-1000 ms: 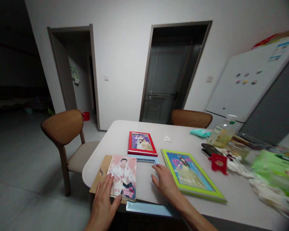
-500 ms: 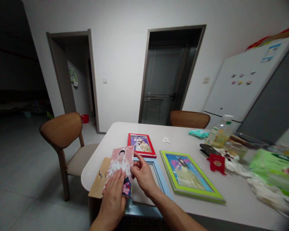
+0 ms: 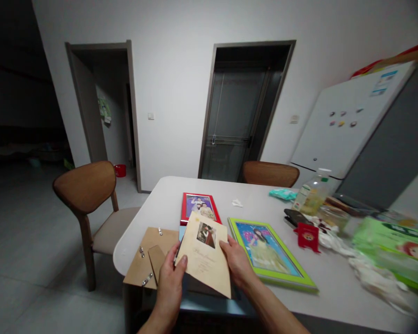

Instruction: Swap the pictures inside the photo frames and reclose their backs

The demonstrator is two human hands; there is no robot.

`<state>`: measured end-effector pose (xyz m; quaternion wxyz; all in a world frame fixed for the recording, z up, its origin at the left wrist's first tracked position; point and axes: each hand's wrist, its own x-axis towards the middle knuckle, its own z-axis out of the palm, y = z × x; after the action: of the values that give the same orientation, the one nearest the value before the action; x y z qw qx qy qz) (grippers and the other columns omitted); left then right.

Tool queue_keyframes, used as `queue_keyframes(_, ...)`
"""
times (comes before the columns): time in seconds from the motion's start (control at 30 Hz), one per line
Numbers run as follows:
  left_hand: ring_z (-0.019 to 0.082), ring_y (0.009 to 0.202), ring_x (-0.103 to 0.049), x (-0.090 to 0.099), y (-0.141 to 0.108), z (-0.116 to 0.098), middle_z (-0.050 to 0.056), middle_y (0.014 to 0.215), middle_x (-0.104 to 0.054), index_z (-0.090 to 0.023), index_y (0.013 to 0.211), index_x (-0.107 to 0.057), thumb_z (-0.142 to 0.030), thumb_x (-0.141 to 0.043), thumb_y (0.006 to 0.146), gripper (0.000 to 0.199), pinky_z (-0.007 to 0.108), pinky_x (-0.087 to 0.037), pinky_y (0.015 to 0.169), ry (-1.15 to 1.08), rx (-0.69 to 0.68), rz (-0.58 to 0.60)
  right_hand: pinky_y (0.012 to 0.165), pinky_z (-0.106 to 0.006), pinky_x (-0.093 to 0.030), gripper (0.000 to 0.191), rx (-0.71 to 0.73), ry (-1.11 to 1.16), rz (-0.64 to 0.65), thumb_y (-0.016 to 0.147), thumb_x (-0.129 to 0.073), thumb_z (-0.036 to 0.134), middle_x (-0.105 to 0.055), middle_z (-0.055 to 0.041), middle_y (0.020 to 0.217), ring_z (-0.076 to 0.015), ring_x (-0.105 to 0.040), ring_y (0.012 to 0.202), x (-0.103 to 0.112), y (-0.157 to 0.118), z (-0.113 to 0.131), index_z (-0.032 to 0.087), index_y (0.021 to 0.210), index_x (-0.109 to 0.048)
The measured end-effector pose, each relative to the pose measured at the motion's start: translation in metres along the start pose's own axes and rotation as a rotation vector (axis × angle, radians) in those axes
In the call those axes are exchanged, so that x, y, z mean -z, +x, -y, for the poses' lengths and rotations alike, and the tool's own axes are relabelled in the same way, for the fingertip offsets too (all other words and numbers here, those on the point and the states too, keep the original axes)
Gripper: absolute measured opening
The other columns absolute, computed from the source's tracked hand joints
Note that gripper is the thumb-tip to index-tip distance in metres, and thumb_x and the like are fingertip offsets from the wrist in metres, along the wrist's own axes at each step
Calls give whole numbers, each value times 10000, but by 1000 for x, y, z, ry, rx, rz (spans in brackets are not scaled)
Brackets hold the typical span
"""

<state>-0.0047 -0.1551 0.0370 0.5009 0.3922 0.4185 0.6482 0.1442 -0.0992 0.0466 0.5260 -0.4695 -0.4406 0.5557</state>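
A cream printed sheet (image 3: 207, 260) with a small picture on it is held over the table's front edge. My left hand (image 3: 170, 278) grips its left side, with a dark edge of something thin behind it. My right hand (image 3: 237, 260) pinches the sheet's right edge. Beneath the sheet, the blue frame (image 3: 183, 230) is mostly hidden. A brown backing board (image 3: 135, 269) with metal clips lies to the left. Behind the sheet is a red frame (image 3: 184, 208) holding a photo; a green frame (image 3: 282, 276) with a photo lies to the right.
On the table (image 3: 167, 185) at the right are a bottle (image 3: 313, 195), a black phone-like item (image 3: 296, 217), a red card-like item (image 3: 308, 236), crumpled tissues and a green pack (image 3: 393, 246). Wooden chairs stand at the left (image 3: 87, 185) and far side (image 3: 271, 173).
The pink portrait photo is no longer visible; a cream sheet now shows in my hands. My hands have moved apart to its two sides, and more of the brown board is uncovered.
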Motion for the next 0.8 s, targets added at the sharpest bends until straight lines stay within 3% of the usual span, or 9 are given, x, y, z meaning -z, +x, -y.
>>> queue_keyframes(0.13, 232, 1122, -421, 16, -1, -3, 145, 1215, -462, -97, 1173, -411, -315, -517, 692, 539, 354, -329, 943, 427, -90, 35, 554, -264, -464, 467, 1, -366, -22, 646, -371, 180, -665, -67, 789, -188, -613, 648, 21, 10, 6, 119, 1094, -487)
queue_keyframes(0.3, 246, 1154, -379, 20, -13, -2, 122, 1230, -452, -125, 1141, -472, -251, -517, 656, 503, 401, -260, 988, 986, -172, 253, 550, -231, -445, 436, 83, -740, -21, 656, -331, 163, -664, -66, 824, -178, -610, 694, 24, 19, -2, 108, 1030, -549)
queue_keyframes(0.53, 266, 1190, -317, 15, -16, -4, 151, 1271, -380, -100, 1157, -462, -255, -552, 641, 546, 435, -225, 1001, 1225, -195, 419, 667, -225, -397, 357, 239, -1069, -34, 705, -343, 193, -633, -107, 919, -172, -579, 793, 21, 26, -8, 107, 963, -574)
queue_keyframes(0.7, 267, 1203, -287, 11, -17, -10, 145, 1286, -357, -108, 1169, -452, -291, -525, 673, 534, 432, -211, 1007, 1316, -174, 460, 607, -251, -360, 316, 184, -1386, -107, 746, -368, 306, -626, -130, 855, -200, -573, 758, 21, 20, -4, 131, 889, -589)
queue_keyframes(0.8, 261, 1208, -279, 11, -18, -10, 142, 1297, -338, -104, 1185, -431, -299, -515, 683, 545, 429, -207, 1008, 1337, -175, 477, 611, -243, -349, 301, 167, -1390, -71, 757, -371, 305, -623, -115, 870, -186, -570, 766, 21, 17, -3, 145, 902, -581)
